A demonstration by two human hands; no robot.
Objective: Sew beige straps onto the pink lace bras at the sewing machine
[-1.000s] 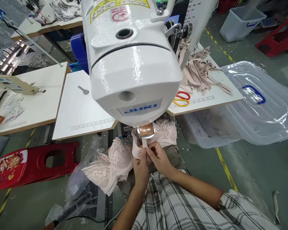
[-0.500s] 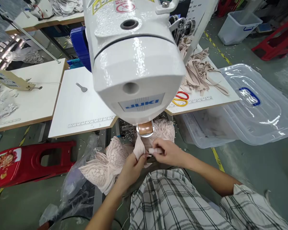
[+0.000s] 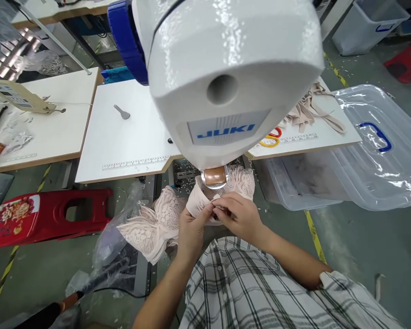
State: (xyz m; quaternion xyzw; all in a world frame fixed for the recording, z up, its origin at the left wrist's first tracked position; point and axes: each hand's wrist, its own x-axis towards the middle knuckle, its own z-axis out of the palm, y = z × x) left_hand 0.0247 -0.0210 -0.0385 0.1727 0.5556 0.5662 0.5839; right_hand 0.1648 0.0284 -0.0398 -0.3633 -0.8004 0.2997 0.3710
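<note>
Under the head of a white sewing machine (image 3: 236, 96) lies a pale pink lace bra (image 3: 166, 208), its cups spread to both sides of the machine's arm end. My left hand (image 3: 193, 226) is closed on the bra's fabric band, thumb on top. Right beside it, my right hand (image 3: 241, 217) pinches at the same edge, its fingertips meeting the left thumb. A small pale piece shows at the right fingertips, too small to name. The machine's needle area is hidden behind its head.
Red-and-yellow-handled scissors (image 3: 271, 138) and beige straps (image 3: 306, 112) lie on the right tabletop. A grey flat tool (image 3: 122, 112) rests on the left tabletop. Clear plastic bins with a lid (image 3: 376, 151) stand at the right. A red stool (image 3: 51, 217) is at the left.
My hands have come together at the bra band, and the folded strip that stood up by my left hand now lies spread wider. The view has shifted closer to the machine head.
</note>
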